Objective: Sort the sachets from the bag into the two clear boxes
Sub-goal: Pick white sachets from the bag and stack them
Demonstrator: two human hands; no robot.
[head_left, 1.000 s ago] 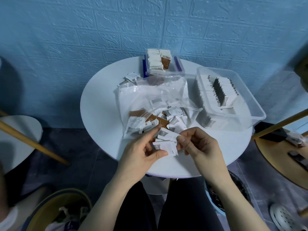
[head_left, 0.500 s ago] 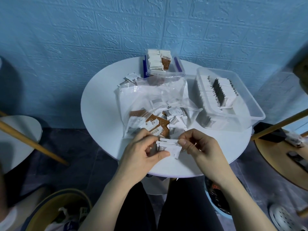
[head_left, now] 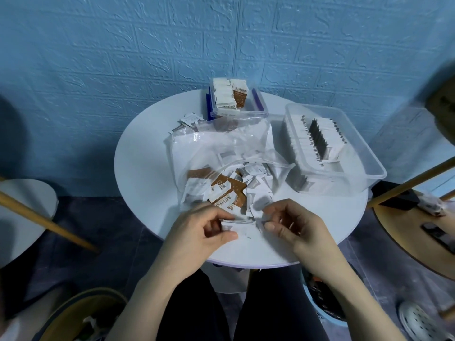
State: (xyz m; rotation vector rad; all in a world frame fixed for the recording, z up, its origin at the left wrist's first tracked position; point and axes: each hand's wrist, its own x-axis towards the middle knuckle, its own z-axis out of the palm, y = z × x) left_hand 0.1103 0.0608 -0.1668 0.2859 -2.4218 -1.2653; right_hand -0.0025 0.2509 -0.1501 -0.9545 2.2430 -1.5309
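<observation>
Pinching a thin stack of white sachets (head_left: 240, 226) at lower centre of the frame: left hand (head_left: 199, 232) grips the stack's left end, right hand (head_left: 293, 226) nips its right end between thumb and fingertip. Probably light, flat, slick paper packets, prone to fanning or sliding apart; best held squarely by the edges. More lying loose in the clear bag (head_left: 221, 153) at centre, near the small clear box (head_left: 237, 102) at upper centre and the large clear box (head_left: 332, 148) at right.
</observation>
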